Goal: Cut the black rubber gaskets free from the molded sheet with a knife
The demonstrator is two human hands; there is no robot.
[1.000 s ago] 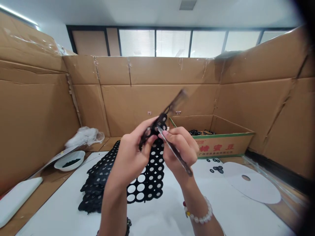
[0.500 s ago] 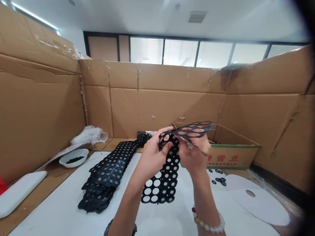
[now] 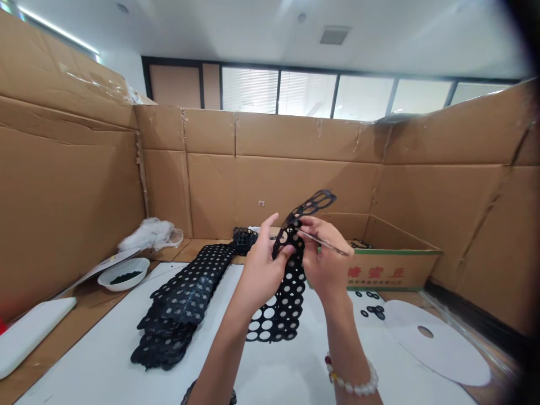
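Observation:
A black rubber sheet (image 3: 292, 301) of small joined rings hangs between my hands. Its left columns have open holes, while grey discs show in the holes of the right columns. My left hand (image 3: 264, 273) pinches the sheet's upper part between thumb and fingers, index finger raised. In my right hand (image 3: 327, 261) are slim metal tweezers (image 3: 328, 244), lying across the fingers. The right fingertips touch the sheet's top edge, where an emptied strip of rings curls up and away to the right. What the tweezer tips touch is hidden.
Left on the white table (image 3: 101, 343) lies a stack of black ring sheets (image 3: 181, 304). A white bowl (image 3: 142, 271) holds dark small pieces. Loose black rings (image 3: 375, 309) and a white disc (image 3: 439, 349) lie right, before an open carton (image 3: 392, 270). Cardboard walls (image 3: 287, 180) enclose the table.
The emptied ring strip has swung from lying flat to the right to pointing up. My right hand has turned and shifted slightly left; the left keeps its pinch.

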